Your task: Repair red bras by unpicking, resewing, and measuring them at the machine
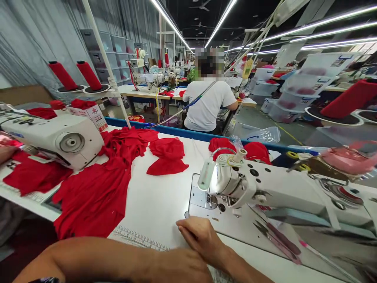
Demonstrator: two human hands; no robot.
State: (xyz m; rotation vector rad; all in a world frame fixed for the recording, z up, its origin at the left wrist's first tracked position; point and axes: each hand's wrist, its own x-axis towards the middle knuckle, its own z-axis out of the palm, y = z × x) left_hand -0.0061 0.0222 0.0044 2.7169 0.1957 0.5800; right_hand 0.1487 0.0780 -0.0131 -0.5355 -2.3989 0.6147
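Observation:
My right hand [203, 236] is above the white table, just in front of the sewing machine's metal plate [200, 196]. Its fingers are curled and pressed together; anything between them is too small or hidden to make out. Close to my right wrist is my left hand [182, 267], reaching across from the lower left, slightly blurred, with its fingers hidden. The white sewing machine [235, 181] stands to the right, and no cloth shows under its needle. A small red fabric piece [167, 155] lies on the table, and a large heap of red fabric [97, 192] is further left.
Scissors [277, 239] lie on the machine bed at right. A printed ruler strip [138, 237] runs along the table's front. Another sewing machine [59, 137] stands at left, with a co-worker's hand [7, 153] beside it. A person in a white shirt [209, 106] sits ahead.

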